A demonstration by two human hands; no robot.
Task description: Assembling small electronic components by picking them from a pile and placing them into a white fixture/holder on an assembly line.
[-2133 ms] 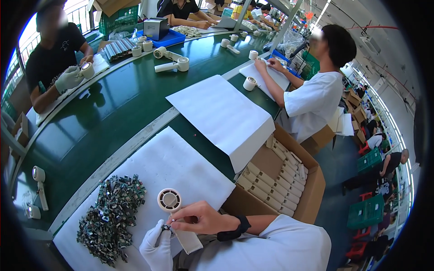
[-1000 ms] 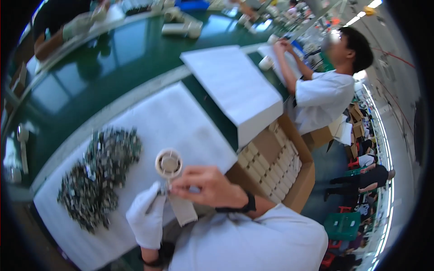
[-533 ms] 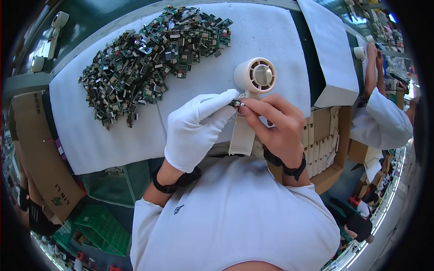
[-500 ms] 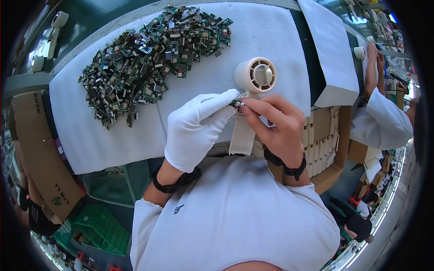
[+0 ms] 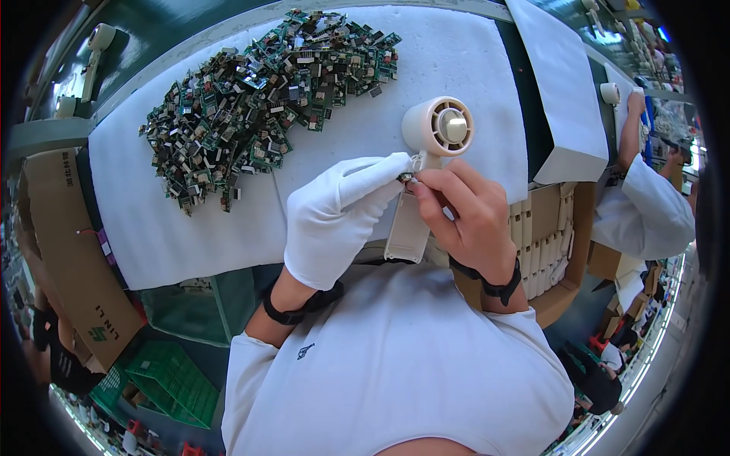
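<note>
A cream handheld fan [image 5: 439, 127] lies on the white mat with its round grille up and its handle [image 5: 408, 228] pointing toward me, the handle's inside exposed. Over the top of that handle, my gloved left hand [image 5: 338, 209] pinches a small green circuit board [image 5: 405, 176] between thumb and forefinger. My bare right hand [image 5: 470, 216] is closed at the same spot, its thumb and forefinger pressed together against the board's right end. Whatever tiny part the right fingertips grip is too small to make out. Both wrists wear black bands.
A large heap of green circuit boards [image 5: 266, 99] covers the mat's far left. To my right, a cardboard box [image 5: 574, 285] holds rows of cream casings. Green crates [image 5: 171, 384] and a cardboard box [image 5: 72, 251] stand at left. Another person's white sleeve [image 5: 642, 209] shows at far right.
The whole view has shifted slightly, with the mat and fan appearing a little farther right. Both hands stay together at the board. The co-worker's arms at far right have moved.
</note>
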